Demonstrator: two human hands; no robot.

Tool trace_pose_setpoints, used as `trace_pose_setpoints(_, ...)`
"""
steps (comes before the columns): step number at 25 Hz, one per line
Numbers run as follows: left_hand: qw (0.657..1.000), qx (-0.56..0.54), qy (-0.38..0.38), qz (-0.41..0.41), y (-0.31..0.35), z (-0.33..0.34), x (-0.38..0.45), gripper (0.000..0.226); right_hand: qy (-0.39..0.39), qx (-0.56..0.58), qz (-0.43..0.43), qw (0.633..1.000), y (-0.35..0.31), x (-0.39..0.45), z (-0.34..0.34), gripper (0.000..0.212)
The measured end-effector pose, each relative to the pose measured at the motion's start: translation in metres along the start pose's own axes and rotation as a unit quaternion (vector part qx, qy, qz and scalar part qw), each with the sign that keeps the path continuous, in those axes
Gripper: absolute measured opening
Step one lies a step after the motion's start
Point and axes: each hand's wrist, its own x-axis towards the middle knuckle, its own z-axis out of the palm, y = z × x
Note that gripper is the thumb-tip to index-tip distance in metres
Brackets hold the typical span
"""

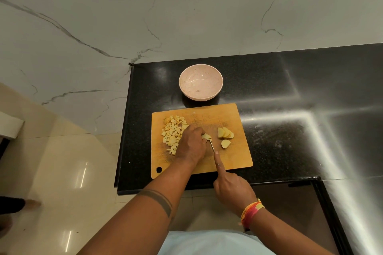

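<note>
while the black countertop [290, 130] carries a wooden cutting board [234, 157], a pink bowl [186, 87] stands just behind it. diced potato [173, 132] lies on the board's left, slices [225, 133] on its right. the right hand [232, 188] clasps a knife [211, 146], forefinger along its spine; the left hand [191, 145] curls over a potato piece [206, 136] mid-board, pinning it at the blade.

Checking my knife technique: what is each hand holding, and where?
The left hand pinches the potato piece from above; right hand holds the knife at its handle end, forefinger along the blade's back.
</note>
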Motion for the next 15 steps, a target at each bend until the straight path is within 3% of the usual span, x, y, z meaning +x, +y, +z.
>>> trace_pose_setpoints(6,1.0,-0.027,-0.006,0.004,-0.008,0.001,-0.006,0.032,0.029,0.045,-0.003,0.999,-0.002,0.01,-0.007,0.087)
trace_pose_setpoints(15,0.999,-0.029,0.012,-0.003,-0.007,0.0,-0.004,0.026,0.025,0.022,-0.004,0.999,-0.018,0.037,-0.011,0.077)
